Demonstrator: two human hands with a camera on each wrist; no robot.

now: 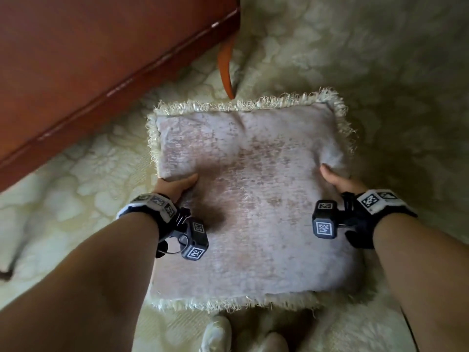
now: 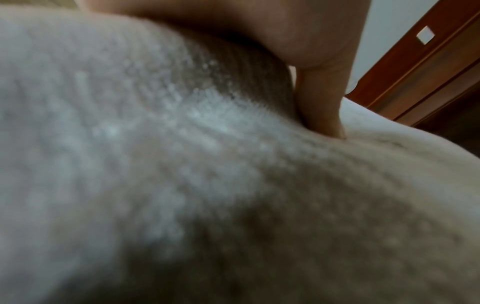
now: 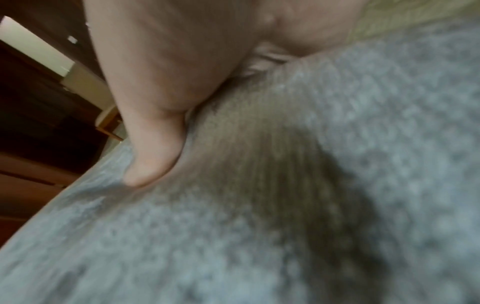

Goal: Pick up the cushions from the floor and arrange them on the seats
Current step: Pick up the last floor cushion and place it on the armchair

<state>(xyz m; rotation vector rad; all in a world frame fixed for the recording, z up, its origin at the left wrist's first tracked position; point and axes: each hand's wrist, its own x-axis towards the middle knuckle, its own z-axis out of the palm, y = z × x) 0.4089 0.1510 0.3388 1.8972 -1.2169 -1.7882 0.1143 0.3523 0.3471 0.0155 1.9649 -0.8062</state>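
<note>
- A square, fringed cushion (image 1: 248,199) in pale mottled grey-pink fabric is seen held between both hands, its far edge toward a reddish-brown wooden furniture piece (image 1: 88,59) and its near fringed edge above the person's feet (image 1: 218,331).
- The cushion is gripped at its left side by the left hand (image 1: 177,186) — the thumb is laid over the top face and the fingers are hidden beneath the edge.
- In the left wrist view, the thumb (image 2: 319,98) is seen pressed into the fabric, with a dent formed around its tip.
- The right side is gripped by the right hand (image 1: 335,179) in the same manner — thumb on top, fingers tucked out of sight under the cushion.
- In the right wrist view, the right thumb (image 3: 153,156) is seen sunk into the blurred weave.
- A cream carpet (image 1: 380,72) with a raised floral pattern is spread below; whether the cushion is touching it cannot be told.
- An orange strap (image 1: 224,64) is seen hanging from the furniture corner, just beyond the cushion's far fringe.
</note>
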